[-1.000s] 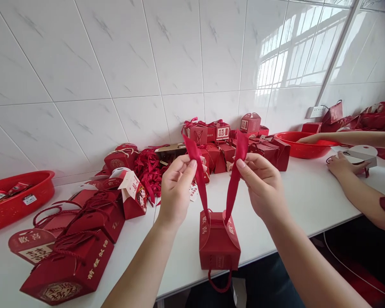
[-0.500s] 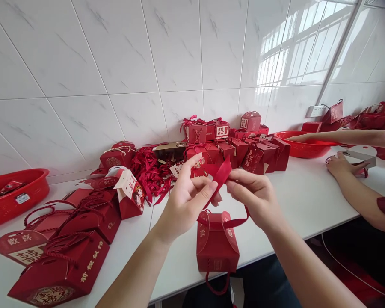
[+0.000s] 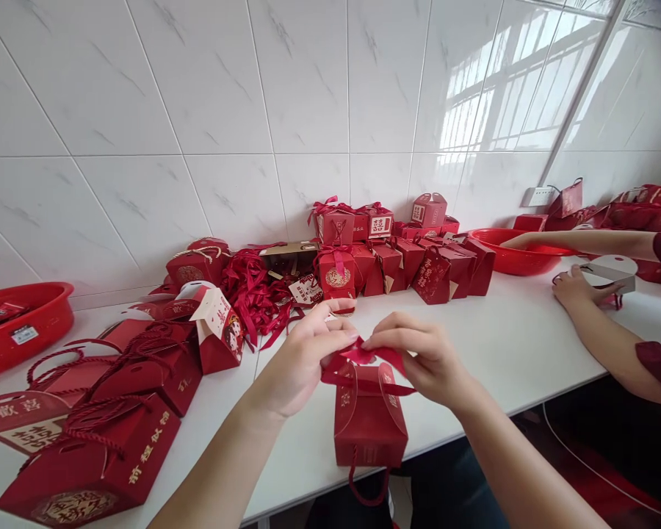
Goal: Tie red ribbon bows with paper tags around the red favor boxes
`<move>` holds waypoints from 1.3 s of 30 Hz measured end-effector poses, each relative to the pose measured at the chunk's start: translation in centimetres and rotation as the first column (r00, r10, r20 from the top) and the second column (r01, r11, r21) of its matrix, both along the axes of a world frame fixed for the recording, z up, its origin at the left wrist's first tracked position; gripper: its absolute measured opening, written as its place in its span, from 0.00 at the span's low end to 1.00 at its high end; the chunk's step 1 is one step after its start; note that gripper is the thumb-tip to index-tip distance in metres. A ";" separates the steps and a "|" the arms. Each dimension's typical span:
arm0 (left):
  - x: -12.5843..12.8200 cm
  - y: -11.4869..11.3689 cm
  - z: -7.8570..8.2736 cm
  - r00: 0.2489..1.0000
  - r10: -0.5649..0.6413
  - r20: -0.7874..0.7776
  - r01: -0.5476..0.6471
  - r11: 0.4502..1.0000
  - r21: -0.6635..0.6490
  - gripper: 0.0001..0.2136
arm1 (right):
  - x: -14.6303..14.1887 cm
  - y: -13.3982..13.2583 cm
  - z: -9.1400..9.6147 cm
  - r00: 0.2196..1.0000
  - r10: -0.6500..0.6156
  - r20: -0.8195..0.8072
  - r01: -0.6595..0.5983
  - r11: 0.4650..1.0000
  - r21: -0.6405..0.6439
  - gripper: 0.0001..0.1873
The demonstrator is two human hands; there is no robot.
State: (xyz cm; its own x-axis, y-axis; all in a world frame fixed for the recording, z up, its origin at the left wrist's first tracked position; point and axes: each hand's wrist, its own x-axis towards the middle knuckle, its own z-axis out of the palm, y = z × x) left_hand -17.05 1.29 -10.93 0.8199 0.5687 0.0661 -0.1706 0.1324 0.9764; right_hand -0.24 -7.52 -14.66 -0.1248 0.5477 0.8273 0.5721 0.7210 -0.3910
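A small red gift box [image 3: 370, 430] with gold lettering stands near the table's front edge, its rope handle [image 3: 370, 499] hanging over that edge. Across its top runs a red ribbon [image 3: 385, 386]. Above the box, my left hand [image 3: 313, 349] pinches the ribbon between thumb and fingers. My right hand [image 3: 416, 356] grips another part of it close by, fingers closed. The fingertips of both hands almost meet, and the ribbon is folded between them. Just how it loops there is partly hidden by the fingers.
Red gift boxes [image 3: 115, 448] crowd the left, beside a red basin [image 3: 27, 330]. Tangled ribbons [image 3: 250, 294] and more boxes [image 3: 385, 264] line the wall. At right, a co-worker's hand [image 3: 576, 286] holds a white-topped box [image 3: 611, 275]; their other arm reaches into a red basin [image 3: 507, 253].
Both hands have come down closer to the box. The ribbon, earlier held up in a raised strip, is now lower and folded between the fingertips. The view has shifted slightly.
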 end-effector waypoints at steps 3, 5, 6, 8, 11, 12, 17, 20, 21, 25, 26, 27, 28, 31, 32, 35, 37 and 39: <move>-0.1 0.4 0.0 1.000 -0.005 -0.023 0.003 0.997 -0.081 0.15 | 0.4 -0.1 -0.2 0.976 -0.113 0.185 0.091 0.988 0.124 0.17; -0.2 0.5 0.0 1.000 -0.013 -0.025 0.010 0.993 -0.113 0.15 | 0.5 0.0 -0.3 0.954 -0.182 0.240 0.139 0.973 0.185 0.17; -0.2 0.5 0.1 0.999 -0.021 -0.024 0.018 0.992 -0.122 0.15 | 0.6 0.0 -0.4 0.944 -0.207 0.257 0.155 0.966 0.209 0.17; -0.3 0.4 0.1 0.999 -0.047 -0.019 0.044 0.992 -0.116 0.16 | 0.6 0.2 -0.7 0.933 -0.240 0.270 0.174 0.954 0.245 0.17; -0.5 -0.1 -0.1 0.999 -0.031 -0.006 0.031 0.999 0.035 0.17 | 0.5 0.3 -1.2 0.939 -0.252 0.235 0.189 0.947 0.259 0.19; -0.6 -0.4 -0.3 1.000 0.016 -0.003 -0.016 0.989 0.146 0.17 | 0.3 0.3 -1.4 0.944 -0.258 0.206 0.203 0.945 0.255 0.19; -1.3 -0.7 -1.8 0.888 0.395 0.235 -0.421 0.494 0.761 0.21 | -0.1 -1.1 -2.3 0.910 -0.380 -0.164 0.402 0.907 0.127 0.17; -3.2 0.5 -2.8 0.785 0.512 0.349 -0.493 0.174 0.853 0.20 | 1.0 -3.3 -4.1 0.787 -0.481 -0.386 0.506 0.862 -0.042 0.10; -4.1 1.1 -3.3 0.754 0.556 0.350 -0.480 0.103 0.871 0.20 | 1.6 -4.3 -5.1 0.738 -0.526 -0.423 0.539 0.837 -0.099 0.08; -8.3 3.9 -6.3 0.664 0.731 0.155 -0.282 0.053 0.958 0.17 | 4.7 -8.7 -10.1 0.519 -0.801 -0.300 0.725 0.598 -0.341 0.08; -9.2 4.4 -7.3 0.666 0.745 0.047 -0.203 0.121 0.972 0.16 | 5.4 -9.6 -11.4 0.483 -0.846 -0.226 0.747 0.533 -0.398 0.11; -9.8 4.8 -8.3 0.671 0.738 -0.072 -0.122 0.206 0.971 0.15 | 5.8 -10.3 -12.5 0.481 -0.859 -0.175 0.743 0.505 -0.440 0.14; -10.1 5.1 -9.2 0.676 0.711 -0.194 -0.039 0.297 0.954 0.15 | 6.2 -10.7 -13.5 0.497 -0.857 -0.135 0.726 0.496 -0.477 0.17; -9.8 5.1 -10.9 0.692 0.630 -0.352 0.082 0.415 0.906 0.14 | 6.3 -10.5 -14.6 0.493 -0.861 -0.122 0.705 0.478 -0.525 0.16; -9.3 4.9 -10.9 0.707 0.624 -0.332 0.070 0.405 0.911 0.13 | 6.1 -10.1 -14.4 0.460 -0.875 -0.148 0.718 0.465 -0.519 0.16; -7.4 3.7 -9.8 0.770 0.591 -0.242 -0.046 0.430 0.902 0.11 | 4.9 -8.6 -12.4 0.447 -0.859 -0.251 0.725 0.512 -0.460 0.21; -6.0 2.7 -8.8 0.818 0.521 -0.244 -0.098 0.544 0.833 0.11 | 3.7 -7.5 -10.6 0.602 -0.760 -0.246 0.636 0.643 -0.427 0.18; -4.6 1.6 -8.0 0.865 0.436 -0.247 -0.111 0.648 0.754 0.13 | 2.1 -6.4 -9.0 0.786 -0.593 -0.174 0.480 0.764 -0.431 0.18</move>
State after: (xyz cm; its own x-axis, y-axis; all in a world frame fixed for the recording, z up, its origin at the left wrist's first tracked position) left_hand -21.69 2.94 -18.90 0.6785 0.6845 0.2666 0.3144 -0.5987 0.7367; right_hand 1.85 -13.96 -23.70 0.4863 0.7038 0.5179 0.6440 0.1119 -0.7568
